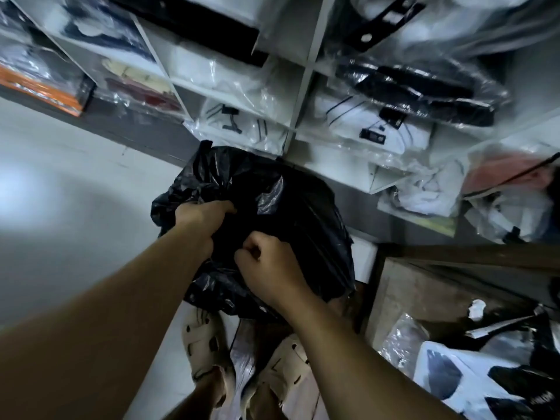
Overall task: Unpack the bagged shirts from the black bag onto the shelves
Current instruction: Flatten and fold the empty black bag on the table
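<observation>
Since the black bag [272, 207] looks like thin crinkly plastic and it's bulging full, my guess is the big risk here is a tear. Yank the two fistfuls apart too hard and the film could split down the side, dumping whatever's inside onto the floor [75, 177] on the bag's left. Other thing, if the neck is knotted (can't tell, it's too dark in there), pulling on it blind might just tighten it. Also the sandals [206, 344] are right at the near edge of the bag with what looks like clear wrap underfoot, so a slip while tugging seems possible. The loose packets [424, 195] piled to the right of the bag could get knocked about if it swings. Hands now: the left hand [203, 216] is curled tight, gripping a bunch of plastic at the bag's top left rim. The right hand [266, 268] is balled into a fist on the near side of the bag's top, pinching a fold between thumb and fingers. Neither hand is slack. The bag sits right in front of the shelves [300, 86], which rise just behind it and already hold bagged shirts [372, 128]. No shirt from inside the bag is showing yet, so I'd say unpacking hasn't really started
</observation>
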